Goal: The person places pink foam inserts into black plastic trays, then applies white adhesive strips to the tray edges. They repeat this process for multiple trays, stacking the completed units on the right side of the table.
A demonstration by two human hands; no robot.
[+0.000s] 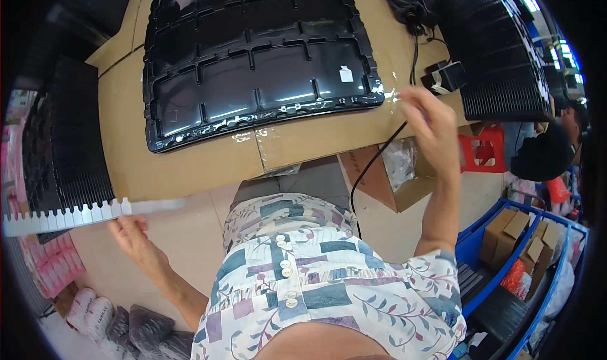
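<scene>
A shallow black plastic tray (265, 75) with moulded compartments lies in front of me, a small white label (346, 74) near its right end. My left hand (131, 233) is off the table's near left edge, fingers closed at the lower edge of a long white strip (69, 217) with a notched side; the strip's right end is blurred. My right hand (433, 123) is raised beside the tray's near right corner, its fingers curled together. Whatever may be between those fingertips is too small to make out.
Brown cardboard (183, 173) covers the table. Stacks of black trays stand at left (79, 129) and right (496, 50). A black cable (379, 151) hangs over the front edge near an open carton (404, 189). At right are a red stool (484, 150), a blue-framed cart (471, 236) and another person (544, 151).
</scene>
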